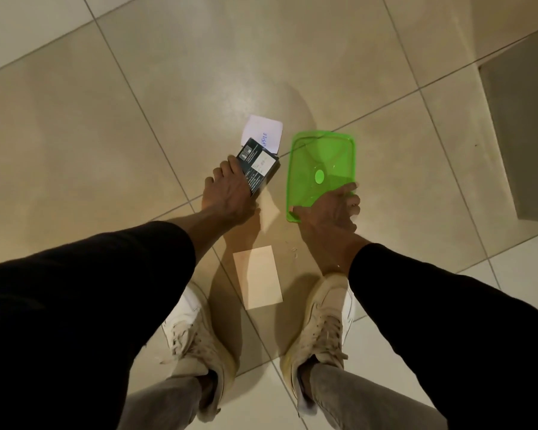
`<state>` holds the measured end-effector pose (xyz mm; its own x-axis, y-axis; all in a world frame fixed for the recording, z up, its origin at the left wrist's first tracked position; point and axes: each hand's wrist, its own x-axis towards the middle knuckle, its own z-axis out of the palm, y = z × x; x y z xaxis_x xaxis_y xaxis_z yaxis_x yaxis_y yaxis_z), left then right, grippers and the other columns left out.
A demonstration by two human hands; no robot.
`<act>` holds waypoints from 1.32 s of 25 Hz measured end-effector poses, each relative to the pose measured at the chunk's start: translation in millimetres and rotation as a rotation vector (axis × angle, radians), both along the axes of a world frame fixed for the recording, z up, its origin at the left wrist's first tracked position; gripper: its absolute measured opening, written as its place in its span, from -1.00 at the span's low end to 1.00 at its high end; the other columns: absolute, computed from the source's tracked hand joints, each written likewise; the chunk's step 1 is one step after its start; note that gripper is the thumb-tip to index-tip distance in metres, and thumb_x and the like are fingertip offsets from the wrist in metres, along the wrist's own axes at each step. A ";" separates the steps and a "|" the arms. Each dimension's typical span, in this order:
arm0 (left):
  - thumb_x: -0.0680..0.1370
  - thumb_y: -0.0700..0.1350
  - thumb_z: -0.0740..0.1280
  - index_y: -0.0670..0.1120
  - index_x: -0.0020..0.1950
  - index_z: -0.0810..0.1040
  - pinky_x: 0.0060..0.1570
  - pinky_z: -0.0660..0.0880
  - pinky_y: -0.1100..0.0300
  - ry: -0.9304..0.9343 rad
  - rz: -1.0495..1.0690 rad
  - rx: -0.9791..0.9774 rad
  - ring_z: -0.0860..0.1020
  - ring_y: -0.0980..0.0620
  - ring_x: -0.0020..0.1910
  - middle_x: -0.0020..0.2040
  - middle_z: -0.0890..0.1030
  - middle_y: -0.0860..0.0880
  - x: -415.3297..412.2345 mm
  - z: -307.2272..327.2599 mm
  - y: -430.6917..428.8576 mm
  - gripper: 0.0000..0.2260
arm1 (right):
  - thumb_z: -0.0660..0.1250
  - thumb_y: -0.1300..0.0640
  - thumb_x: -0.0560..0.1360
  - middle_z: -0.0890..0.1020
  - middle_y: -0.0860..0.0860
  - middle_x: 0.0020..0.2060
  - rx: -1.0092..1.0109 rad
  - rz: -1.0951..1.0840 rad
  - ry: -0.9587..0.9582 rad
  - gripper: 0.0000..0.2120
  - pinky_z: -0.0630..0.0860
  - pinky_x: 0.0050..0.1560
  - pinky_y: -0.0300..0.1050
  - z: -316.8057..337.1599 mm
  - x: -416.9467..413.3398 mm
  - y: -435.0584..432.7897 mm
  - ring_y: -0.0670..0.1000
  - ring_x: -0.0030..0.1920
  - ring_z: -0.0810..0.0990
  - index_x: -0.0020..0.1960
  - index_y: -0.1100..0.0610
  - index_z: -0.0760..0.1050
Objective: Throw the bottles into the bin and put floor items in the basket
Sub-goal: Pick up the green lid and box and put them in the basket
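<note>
Floor around us: pale tiles [75, 135], a grey block [522, 135] well off to the right, our two shoes [196, 333] at the bottom. Nothing sits between the hands and the items.

Count: one dark box [257, 169], one green plastic lid [322, 162], two paper cards.

Left hand [227, 193] has its fingers curled round the box, which is tilted over the near corner of the handwritten card [264, 133]. Right hand [326, 212] pinches the lid's near edge, thumb on top. We can't tell if the lid is off the floor. The blank card [258, 280] lies flat between our feet, untouched.
</note>
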<state>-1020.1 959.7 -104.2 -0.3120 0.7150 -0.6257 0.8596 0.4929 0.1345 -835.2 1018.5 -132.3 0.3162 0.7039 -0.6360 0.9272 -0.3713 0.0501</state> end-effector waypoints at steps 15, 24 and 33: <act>0.34 0.07 0.59 -0.15 0.38 0.32 0.06 0.56 -0.07 -0.030 0.009 0.009 0.51 -0.20 0.16 0.22 0.50 -0.16 -5.4 124.4 -54.2 -0.25 | 0.31 0.06 0.62 0.52 0.12 0.15 0.110 -0.011 0.195 -0.81 0.41 0.02 -0.02 138.4 48.1 -30.7 0.22 0.14 0.55 0.19 0.12 0.47; 0.26 0.17 0.62 -0.09 0.34 0.36 0.05 0.58 -0.11 -0.060 0.115 0.059 0.54 -0.20 0.14 0.19 0.54 -0.12 -13.1 324.9 -63.0 -0.20 | 0.40 0.21 0.55 0.65 0.13 -0.04 0.309 0.023 0.409 -0.87 0.44 -0.13 0.00 359.5 49.1 -72.7 0.25 -0.01 0.61 0.06 0.17 0.50; 0.28 0.15 0.60 -0.09 0.34 0.39 0.03 0.60 -0.07 -0.097 0.120 0.103 0.58 -0.18 0.12 0.18 0.57 -0.10 -18.6 520.3 -81.3 -0.25 | 0.37 0.14 0.57 0.64 0.02 -0.06 0.402 0.008 0.421 -0.88 0.46 -0.13 -0.08 555.3 50.2 -97.1 0.14 -0.03 0.62 0.08 0.08 0.48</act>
